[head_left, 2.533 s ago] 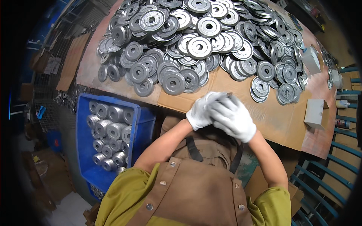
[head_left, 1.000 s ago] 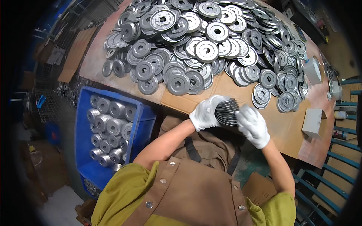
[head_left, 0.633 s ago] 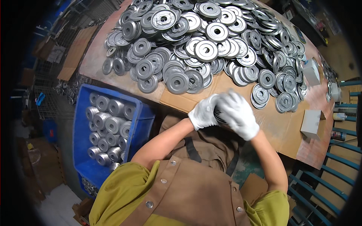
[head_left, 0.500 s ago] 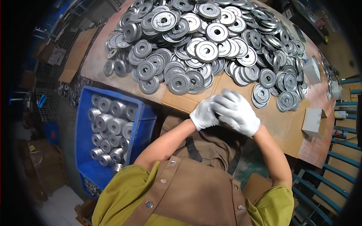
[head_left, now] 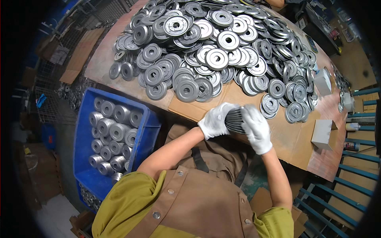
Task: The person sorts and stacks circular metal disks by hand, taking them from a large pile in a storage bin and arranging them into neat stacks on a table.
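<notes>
Both of my hands wear white gloves and meet above the near edge of the table. Between them is a stack of grey metal discs point(head_left: 234, 121), standing with its layered rims showing. My left hand point(head_left: 216, 121) wraps the stack from its left side. On the other side, my right hand point(head_left: 256, 130), slightly smeared at the fingertips, lies against the stack; its palm side is hidden. Just beyond, a large heap of round grey metal discs with centre holes point(head_left: 217, 59) covers the table.
Flattened cardboard point(head_left: 189, 108) lies on the table's near edge. To my left stands a blue plastic bin point(head_left: 85, 158) holding rows of stacked discs point(head_left: 118, 132). A white box point(head_left: 322, 134) sits at the table's right, beside a rack of blue-green bars point(head_left: 357, 170).
My right hand has moved off the top of my left to the stack's right side, uncovering the layered discs. The view has shifted slightly.
</notes>
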{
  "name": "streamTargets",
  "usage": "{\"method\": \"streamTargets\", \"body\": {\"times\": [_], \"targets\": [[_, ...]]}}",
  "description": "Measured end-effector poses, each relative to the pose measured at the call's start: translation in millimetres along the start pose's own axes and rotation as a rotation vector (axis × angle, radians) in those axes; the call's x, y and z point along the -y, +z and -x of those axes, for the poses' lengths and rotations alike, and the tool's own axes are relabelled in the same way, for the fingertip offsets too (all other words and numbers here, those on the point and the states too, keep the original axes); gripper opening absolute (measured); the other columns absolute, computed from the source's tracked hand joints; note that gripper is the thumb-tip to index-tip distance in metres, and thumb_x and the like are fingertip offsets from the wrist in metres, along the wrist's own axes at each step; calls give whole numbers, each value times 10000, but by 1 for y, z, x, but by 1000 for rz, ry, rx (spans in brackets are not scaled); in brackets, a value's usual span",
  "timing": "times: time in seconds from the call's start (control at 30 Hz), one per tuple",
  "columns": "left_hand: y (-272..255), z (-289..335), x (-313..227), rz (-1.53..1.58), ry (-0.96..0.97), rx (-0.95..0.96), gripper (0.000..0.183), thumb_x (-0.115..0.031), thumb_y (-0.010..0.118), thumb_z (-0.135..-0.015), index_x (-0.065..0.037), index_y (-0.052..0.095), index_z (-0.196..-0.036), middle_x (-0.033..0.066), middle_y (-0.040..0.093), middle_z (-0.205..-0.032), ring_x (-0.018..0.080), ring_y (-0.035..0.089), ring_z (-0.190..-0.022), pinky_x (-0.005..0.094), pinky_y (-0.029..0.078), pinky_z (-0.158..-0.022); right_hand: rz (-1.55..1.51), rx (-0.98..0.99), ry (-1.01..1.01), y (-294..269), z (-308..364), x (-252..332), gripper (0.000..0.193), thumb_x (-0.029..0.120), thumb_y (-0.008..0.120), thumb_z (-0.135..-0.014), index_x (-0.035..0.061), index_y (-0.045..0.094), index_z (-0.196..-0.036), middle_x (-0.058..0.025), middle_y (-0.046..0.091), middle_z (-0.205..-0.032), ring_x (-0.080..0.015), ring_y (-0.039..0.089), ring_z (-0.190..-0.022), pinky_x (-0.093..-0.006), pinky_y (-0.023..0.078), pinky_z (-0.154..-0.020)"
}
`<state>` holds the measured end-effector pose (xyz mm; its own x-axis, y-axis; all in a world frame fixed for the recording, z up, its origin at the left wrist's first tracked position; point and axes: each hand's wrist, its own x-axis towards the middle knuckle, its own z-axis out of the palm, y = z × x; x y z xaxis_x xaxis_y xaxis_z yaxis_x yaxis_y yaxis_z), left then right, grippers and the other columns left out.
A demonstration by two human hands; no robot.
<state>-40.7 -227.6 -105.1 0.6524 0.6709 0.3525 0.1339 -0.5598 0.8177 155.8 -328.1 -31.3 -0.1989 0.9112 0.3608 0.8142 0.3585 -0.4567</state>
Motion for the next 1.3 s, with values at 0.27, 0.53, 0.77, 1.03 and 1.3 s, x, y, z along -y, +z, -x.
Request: {"method": "streamTargets", "body": {"times": [0.27,0.53,0.77,1.03,1.3], "targets": [[1,-3,-10,-18,1,-38,760,-379,952,-674,-85,607,-1285,164,692,-1174,381,692,-1070,451,560,-923,-162,116,88,-13,13,-39,435,195,612,-1004,35,619,-1410,-167,629,-1405,-402,569,-1310,-463,424,-1129],[23,-27,-26,-19,-14,6,925,-263,944,-617,-119,479,-1404,180,605,-1221,399,648,-1117,456,531,-987,-873,-455,725,16,34,-28,426,220,496,-1134,-56,594,-1443,-143,636,-1450,-203,563,-1366,-369,398,-1186],[34,-33,-28,136,-167,72,979,-243,938,-634,-102,463,-1477,221,661,-1303,401,657,-1198,454,530,-1028,-718,-388,898,14,29,-32,475,290,477,-1139,-76,620,-1405,-152,653,-1417,-223,611,-1300,-352,445,-1145],[-17,-12,-17,-101,113,-46,862,-219,952,-642,-72,544,-1387,180,700,-1242,379,694,-1128,442,561,-966,-921,-277,733,29,13,0,424,216,559,-1102,-51,605,-1428,-147,646,-1444,-237,604,-1330,-360,444,-1153],[-13,1,1,-17,-25,-95,672,-289,874,-782,-109,570,-1353,164,714,-1179,382,705,-1064,458,579,-903,140,97,-238,6,7,13,545,253,757,-726,12,681,-1209,-168,648,-1201,-443,609,-1126,-541,512,-946]]}}
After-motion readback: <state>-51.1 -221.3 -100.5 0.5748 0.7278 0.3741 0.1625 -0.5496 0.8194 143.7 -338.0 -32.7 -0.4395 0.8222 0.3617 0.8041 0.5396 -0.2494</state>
